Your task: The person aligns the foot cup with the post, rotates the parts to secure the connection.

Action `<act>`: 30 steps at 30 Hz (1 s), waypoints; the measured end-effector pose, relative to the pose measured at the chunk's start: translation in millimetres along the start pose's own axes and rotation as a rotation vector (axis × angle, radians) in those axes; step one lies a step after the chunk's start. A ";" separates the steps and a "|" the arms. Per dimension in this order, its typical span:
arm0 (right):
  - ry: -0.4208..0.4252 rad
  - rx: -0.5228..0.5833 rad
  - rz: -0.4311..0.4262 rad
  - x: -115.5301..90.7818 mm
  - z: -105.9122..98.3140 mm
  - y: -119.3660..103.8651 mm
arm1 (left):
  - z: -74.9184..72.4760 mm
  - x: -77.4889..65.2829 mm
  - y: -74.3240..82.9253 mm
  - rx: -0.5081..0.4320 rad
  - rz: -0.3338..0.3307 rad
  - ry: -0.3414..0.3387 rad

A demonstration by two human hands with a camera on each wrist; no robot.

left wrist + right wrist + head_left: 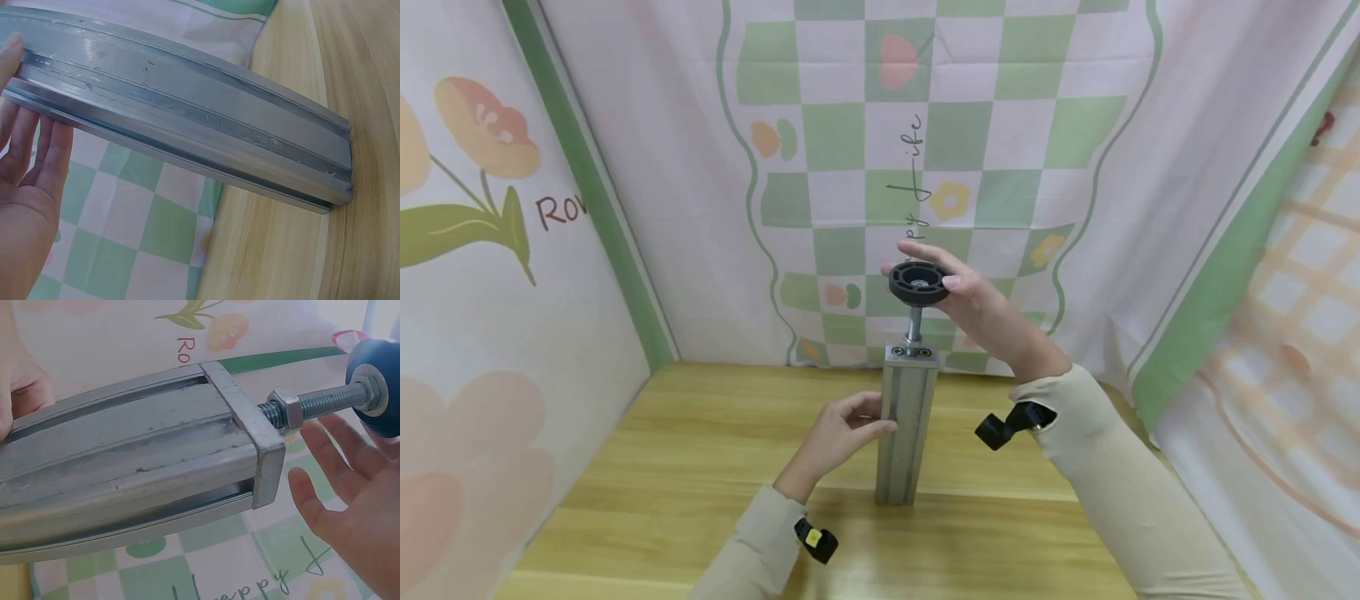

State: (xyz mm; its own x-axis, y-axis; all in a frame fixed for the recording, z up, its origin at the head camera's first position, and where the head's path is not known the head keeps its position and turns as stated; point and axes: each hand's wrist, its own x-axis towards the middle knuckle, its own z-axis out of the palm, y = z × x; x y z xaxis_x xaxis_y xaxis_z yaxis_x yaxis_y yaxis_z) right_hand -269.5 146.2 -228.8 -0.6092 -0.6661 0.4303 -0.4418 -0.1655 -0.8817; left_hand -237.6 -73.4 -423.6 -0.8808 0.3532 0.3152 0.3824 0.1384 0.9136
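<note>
Black foot (917, 295) tops a bolt (915, 323) in line with the long axis of the upright post (904, 433). The right hand (983, 308) is nearer the foot and loosely grasps it, thumb on the right rim, fingers behind. Lower down, the left hand (846, 423) grips the post's left edge. The post stands on the table (715, 467), short of its far edge, with room either side.

A wooden tabletop (685, 454) lies at six o'clock, with green-checked cloth (958, 137) at twelve, flowered cloth (512, 308) at nine, orange-checked cloth (1273, 333) at three.
</note>
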 end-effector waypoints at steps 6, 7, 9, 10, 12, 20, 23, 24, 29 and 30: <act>-0.046 0.011 -0.019 -3.6 -0.5 1.0 | 0.3 -0.8 0.2 -0.009 -0.006 0.000; -0.050 0.014 -0.019 -3.7 -0.5 1.1 | 0.4 -1.0 0.3 -0.011 -0.008 0.001; -0.051 0.014 -0.021 -3.9 -0.6 1.4 | 0.6 -1.3 0.7 -0.014 -0.013 0.002; -0.049 0.016 -0.021 -3.8 -0.6 1.7 | 0.7 -1.7 1.0 -0.018 -0.014 0.003; -0.045 0.017 -0.023 -3.4 -0.9 2.6 | 0.8 -2.2 1.5 -0.023 -0.016 0.003; 0.011 -0.009 -0.011 -1.5 -0.3 2.6 | 0.3 -2.2 1.3 -0.023 -0.015 0.001; 0.044 -0.048 -0.002 -2.5 1.2 1.0 | -0.1 -2.1 0.9 -0.028 -0.014 -0.001; 0.055 -0.067 0.003 -3.0 1.6 0.7 | -0.3 -2.0 0.9 -0.030 -0.012 -0.002; 0.107 -0.150 0.035 -5.9 3.9 0.1 | -1.0 -1.8 0.7 -0.033 -0.008 -0.004; 0.119 -0.154 0.041 -6.2 4.5 0.0 | -1.0 -2.0 0.8 -0.035 -0.008 -0.004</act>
State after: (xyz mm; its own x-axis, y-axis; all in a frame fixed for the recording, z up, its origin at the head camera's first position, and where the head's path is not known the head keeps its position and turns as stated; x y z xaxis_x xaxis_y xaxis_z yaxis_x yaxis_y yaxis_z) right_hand -262.7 147.0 -232.4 -0.6987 -0.5775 0.4223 -0.5047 -0.0203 -0.8630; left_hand -235.7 -74.9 -423.2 -0.8827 0.3557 0.3069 0.3653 0.1088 0.9245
